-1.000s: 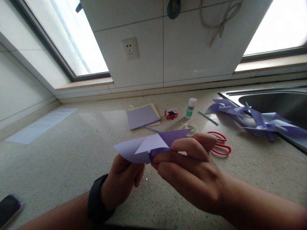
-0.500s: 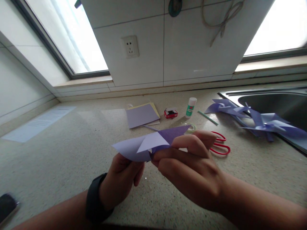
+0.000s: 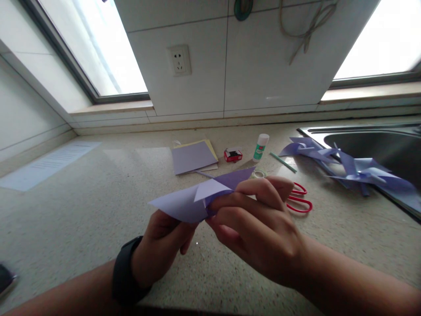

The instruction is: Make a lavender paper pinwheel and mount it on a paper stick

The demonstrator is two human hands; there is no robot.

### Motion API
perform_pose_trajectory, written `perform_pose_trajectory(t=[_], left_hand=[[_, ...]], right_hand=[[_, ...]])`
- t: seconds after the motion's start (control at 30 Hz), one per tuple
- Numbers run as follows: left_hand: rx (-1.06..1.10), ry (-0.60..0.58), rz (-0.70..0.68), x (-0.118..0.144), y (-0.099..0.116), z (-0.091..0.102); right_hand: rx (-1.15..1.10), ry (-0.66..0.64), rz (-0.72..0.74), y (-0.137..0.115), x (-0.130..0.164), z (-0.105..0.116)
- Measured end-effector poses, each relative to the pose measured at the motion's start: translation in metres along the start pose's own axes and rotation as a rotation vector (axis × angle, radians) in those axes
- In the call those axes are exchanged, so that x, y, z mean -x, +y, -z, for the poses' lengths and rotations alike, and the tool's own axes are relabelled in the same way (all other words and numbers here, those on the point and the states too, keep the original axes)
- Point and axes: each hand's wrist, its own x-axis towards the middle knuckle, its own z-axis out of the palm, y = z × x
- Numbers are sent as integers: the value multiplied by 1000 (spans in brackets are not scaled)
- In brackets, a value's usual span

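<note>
A purple paper pinwheel (image 3: 184, 202) with curled-in corners is held between my two hands above the counter. From below, my left hand (image 3: 162, 243), with a dark band on its wrist, grips the paper's left part between thumb and fingers. My right hand (image 3: 259, 219) pinches the paper near its centre, its fingers closed over the folded blades. Whatever lies under the right fingertips is hidden. Just beyond the right hand, red-handled scissors (image 3: 299, 204) lie partly covered by it, and a roll of tape (image 3: 259, 174) sits behind its knuckles.
Purple paper pinwheels (image 3: 358, 169) lie by the steel sink (image 3: 371, 139) at the right. Behind my hands are stacked paper sheets (image 3: 194, 158), a small red box (image 3: 233, 154), a glue stick (image 3: 261, 148) and a green straw (image 3: 283, 162). A printed sheet (image 3: 49, 164) rests far left.
The right fingers have shifted slightly on the paper, and the front flap sits a little more folded in. Both hands keep their hold, and the view has moved slightly.
</note>
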Motion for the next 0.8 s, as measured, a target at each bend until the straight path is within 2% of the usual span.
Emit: perform_pose_trajectory(t=[0.13, 0.4, 0.57, 0.8], left_hand=[[47, 3, -37, 1, -2, 1], [37, 2, -109, -2, 3, -3], [-35, 33, -114, -1, 5, -3], [-131, 66, -197, 0, 16, -10]], right_hand=[[4, 39, -40, 0, -1, -1], [-76, 8, -37, 1, -1, -1], [-91, -5, -15, 1, 0, 0], [-68, -1, -15, 0, -1, 0]])
